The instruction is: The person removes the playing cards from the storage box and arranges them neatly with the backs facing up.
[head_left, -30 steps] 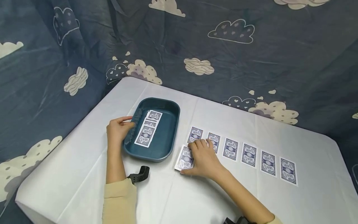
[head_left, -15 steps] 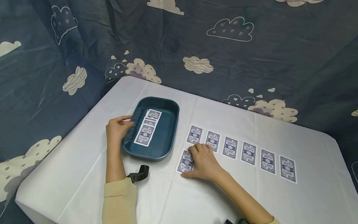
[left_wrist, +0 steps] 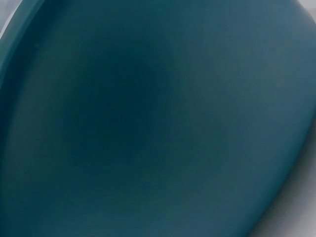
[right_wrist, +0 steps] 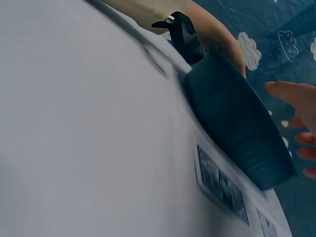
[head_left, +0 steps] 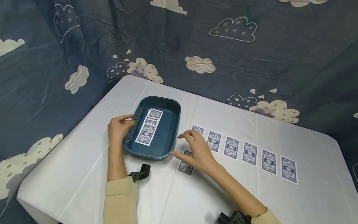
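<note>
My left hand (head_left: 117,129) pinches the left rim of a dark teal tray (head_left: 172,130). Inside the tray lies an overlapping row of playing cards (head_left: 146,133), blue patterned backs up. The left wrist view is filled by the tray's blurred side (left_wrist: 148,123). My right hand (head_left: 199,152) hovers right of the tray, thumb and fingers spread apart with nothing between them. Below it a face-down playing card (head_left: 185,168) lies on the table, partly covered by the hand. In the right wrist view, the thumb (right_wrist: 291,94) stands apart from the fingertips, and that card (right_wrist: 222,185) shows below.
A slanting row of several face-down cards (head_left: 250,153) runs right across the white-covered table (head_left: 156,193); the leftmost card (head_left: 198,129) is partly behind my right hand. Dark blue cloud-patterned cloth (head_left: 167,40) hangs behind the table.
My right hand first slid slightly toward me with the card, then let go and rose left toward the tray. The card stays on the table. My left hand keeps its place on the rim.
</note>
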Demonstrator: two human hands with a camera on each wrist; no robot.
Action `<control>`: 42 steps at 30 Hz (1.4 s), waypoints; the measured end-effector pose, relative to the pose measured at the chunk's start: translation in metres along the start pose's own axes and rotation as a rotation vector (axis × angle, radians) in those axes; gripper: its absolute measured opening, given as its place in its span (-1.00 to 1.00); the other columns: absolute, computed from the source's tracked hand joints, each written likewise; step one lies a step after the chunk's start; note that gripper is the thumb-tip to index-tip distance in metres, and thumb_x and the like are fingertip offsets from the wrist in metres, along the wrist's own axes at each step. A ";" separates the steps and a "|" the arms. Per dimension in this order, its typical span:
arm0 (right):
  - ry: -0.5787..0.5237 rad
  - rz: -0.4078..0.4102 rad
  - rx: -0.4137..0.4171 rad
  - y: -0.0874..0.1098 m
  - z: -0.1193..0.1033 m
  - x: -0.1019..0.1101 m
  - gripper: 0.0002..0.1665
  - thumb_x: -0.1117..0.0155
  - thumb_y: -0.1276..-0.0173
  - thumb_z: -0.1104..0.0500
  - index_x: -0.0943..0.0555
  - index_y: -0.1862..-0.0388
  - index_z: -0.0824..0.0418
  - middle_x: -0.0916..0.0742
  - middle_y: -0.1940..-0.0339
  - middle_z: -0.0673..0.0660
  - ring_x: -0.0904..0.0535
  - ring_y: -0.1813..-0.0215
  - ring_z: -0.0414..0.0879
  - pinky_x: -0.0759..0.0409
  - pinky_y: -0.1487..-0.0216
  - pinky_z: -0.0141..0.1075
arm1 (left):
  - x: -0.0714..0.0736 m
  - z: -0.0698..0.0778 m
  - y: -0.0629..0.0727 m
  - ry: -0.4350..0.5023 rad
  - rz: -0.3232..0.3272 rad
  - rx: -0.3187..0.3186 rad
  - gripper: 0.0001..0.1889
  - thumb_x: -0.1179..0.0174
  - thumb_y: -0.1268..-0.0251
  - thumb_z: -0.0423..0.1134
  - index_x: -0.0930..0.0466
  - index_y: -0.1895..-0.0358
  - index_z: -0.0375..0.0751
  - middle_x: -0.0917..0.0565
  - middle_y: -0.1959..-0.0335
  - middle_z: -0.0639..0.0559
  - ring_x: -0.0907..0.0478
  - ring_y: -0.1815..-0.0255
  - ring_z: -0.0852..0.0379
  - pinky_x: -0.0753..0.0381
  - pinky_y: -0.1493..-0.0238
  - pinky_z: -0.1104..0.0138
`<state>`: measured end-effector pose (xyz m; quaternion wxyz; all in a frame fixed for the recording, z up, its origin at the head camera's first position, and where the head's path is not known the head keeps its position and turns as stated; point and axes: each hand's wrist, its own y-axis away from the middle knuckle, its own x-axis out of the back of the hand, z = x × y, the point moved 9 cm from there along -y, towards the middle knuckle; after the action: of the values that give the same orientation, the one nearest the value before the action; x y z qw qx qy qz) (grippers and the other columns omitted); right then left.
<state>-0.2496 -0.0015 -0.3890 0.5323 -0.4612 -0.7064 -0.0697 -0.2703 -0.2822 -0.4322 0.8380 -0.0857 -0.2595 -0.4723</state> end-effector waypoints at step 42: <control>0.148 -0.542 -0.188 -0.107 -0.020 -0.136 0.17 -0.55 0.37 -0.29 -0.35 -0.28 0.09 -0.44 -0.17 0.10 -0.26 -0.17 0.00 -0.17 -0.12 -0.12 | 0.001 0.001 -0.003 0.008 -0.010 -0.036 -0.63 -0.25 -0.04 -0.16 -0.65 0.02 -0.10 -0.70 0.19 -0.17 -0.62 0.16 -0.04 -0.45 0.25 0.31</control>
<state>-0.3127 -0.1521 -0.4491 0.4992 -0.2966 -0.7536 -0.3081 -0.2731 -0.2838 -0.4313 0.8351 -0.0975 -0.2482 -0.4812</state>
